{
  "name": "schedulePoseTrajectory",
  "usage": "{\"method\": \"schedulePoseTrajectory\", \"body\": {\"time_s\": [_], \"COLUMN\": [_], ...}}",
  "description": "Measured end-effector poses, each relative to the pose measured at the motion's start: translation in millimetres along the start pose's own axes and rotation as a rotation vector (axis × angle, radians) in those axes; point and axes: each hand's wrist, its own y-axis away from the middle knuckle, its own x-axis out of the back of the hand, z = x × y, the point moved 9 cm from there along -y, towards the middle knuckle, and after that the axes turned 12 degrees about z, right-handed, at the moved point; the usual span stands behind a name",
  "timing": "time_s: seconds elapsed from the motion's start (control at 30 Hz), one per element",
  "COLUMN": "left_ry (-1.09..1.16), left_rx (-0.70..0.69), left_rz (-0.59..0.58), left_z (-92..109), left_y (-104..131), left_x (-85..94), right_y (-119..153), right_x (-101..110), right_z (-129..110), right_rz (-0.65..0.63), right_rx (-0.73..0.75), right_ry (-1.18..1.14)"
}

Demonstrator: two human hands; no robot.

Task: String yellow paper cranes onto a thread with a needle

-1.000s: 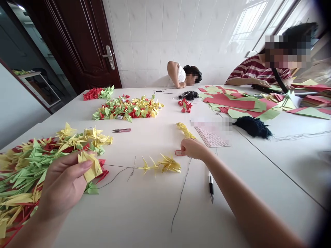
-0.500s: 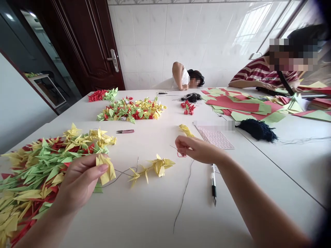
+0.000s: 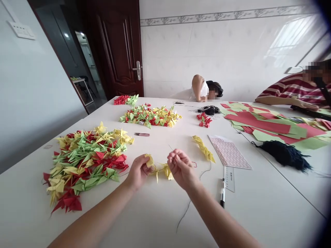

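Both hands have come together: the left hand (image 3: 138, 171) is pinching a yellow paper crane (image 3: 149, 160), the right hand (image 3: 180, 166) is gripping a needle (image 3: 170, 148), bringing thread (image 3: 190, 203) closer.

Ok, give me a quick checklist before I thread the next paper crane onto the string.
1. Yellow crane pinched in left hand: ok.
2. Needle held in right hand: cannot tell, fingers curled shut.
3. Dark thread trails free on the table, no snag: ok.
4. Strung yellow cranes lie between the hands: ok.
5. Crane pile close by the left hand: ok.
6. Scissors lie away from both hands: ok.
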Motion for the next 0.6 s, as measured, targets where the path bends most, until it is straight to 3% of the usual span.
{"method": "schedulePoseTrajectory", "body": {"time_s": [0.17, 0.4, 0.6], "left_ry": [-0.044, -0.038, -0.132], "left_rx": [-0.007, -0.085, 0.018], "left_rz": [0.028, 0.093, -0.118], "left_z": [-35, -35, -51], "left_y": [13, 19, 23], "left_x": [23.9, 37.9, 23.9], "right_y": [27, 47, 46], "right_x": [22, 4, 0], "right_z": [52, 81, 93], "right_rz": [0.016, -0.177, -0.293], "right_rx": [-0.147, -0.218, -0.314], "right_ry": [0.015, 0.120, 0.073]}}
